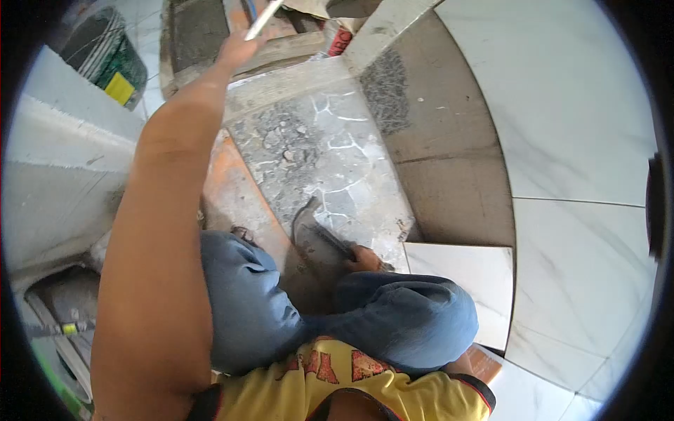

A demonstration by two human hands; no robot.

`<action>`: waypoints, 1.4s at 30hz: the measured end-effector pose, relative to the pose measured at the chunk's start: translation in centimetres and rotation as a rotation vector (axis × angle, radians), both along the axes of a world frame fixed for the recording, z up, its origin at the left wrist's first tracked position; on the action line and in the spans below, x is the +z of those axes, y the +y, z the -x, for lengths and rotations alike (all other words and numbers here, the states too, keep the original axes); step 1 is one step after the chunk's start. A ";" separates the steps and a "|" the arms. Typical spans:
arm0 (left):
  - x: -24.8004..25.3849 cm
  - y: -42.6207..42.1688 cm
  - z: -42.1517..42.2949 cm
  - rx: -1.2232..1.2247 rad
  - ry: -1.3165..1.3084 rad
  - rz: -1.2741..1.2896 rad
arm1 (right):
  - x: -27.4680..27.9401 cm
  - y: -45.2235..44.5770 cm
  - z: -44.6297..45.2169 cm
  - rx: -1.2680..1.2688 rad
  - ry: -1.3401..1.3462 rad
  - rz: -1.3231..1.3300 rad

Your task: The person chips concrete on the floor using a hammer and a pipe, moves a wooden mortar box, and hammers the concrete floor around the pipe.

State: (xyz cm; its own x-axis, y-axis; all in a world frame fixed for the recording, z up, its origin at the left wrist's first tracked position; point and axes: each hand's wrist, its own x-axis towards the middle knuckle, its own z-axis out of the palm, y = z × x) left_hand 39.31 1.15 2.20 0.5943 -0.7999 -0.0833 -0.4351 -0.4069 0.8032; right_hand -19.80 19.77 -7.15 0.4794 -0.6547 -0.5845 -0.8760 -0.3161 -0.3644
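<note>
My left hand (241, 50) is stretched far forward at the top, its fingers closed on a thin white strip (265, 19) that points up and to the right. Low in the middle, by my right knee, my right hand (366, 259) is wrapped round the handle of a dark curved tool (319, 228), perhaps a hammer. The tool's head lies over a grey slab (337, 154) marked with white cracked lines and rough, crumbly mortar. An orange-edged board (242, 182) runs along the slab's left side.
A green bucket (126, 74) with a yellow label stands at the upper left, beside a pale wall edge (77, 126). White marbled tiles (576, 259) cover the right side. A dark container (63, 295) sits at the lower left. Wooden planks (281, 52) lie at the top.
</note>
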 end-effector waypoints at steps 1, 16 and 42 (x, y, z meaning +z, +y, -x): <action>-0.6 -1.5 2.3 -0.015 0.007 0.097 | -1.0 0.4 0.4 0.055 -0.018 0.064; -5.9 -7.0 12.6 -0.699 -0.003 -0.045 | 20.0 -6.9 -1.7 0.146 -0.289 -0.251; -13.4 -3.6 36.8 0.121 0.585 0.258 | 15.4 -14.9 -6.5 -0.196 -0.498 0.056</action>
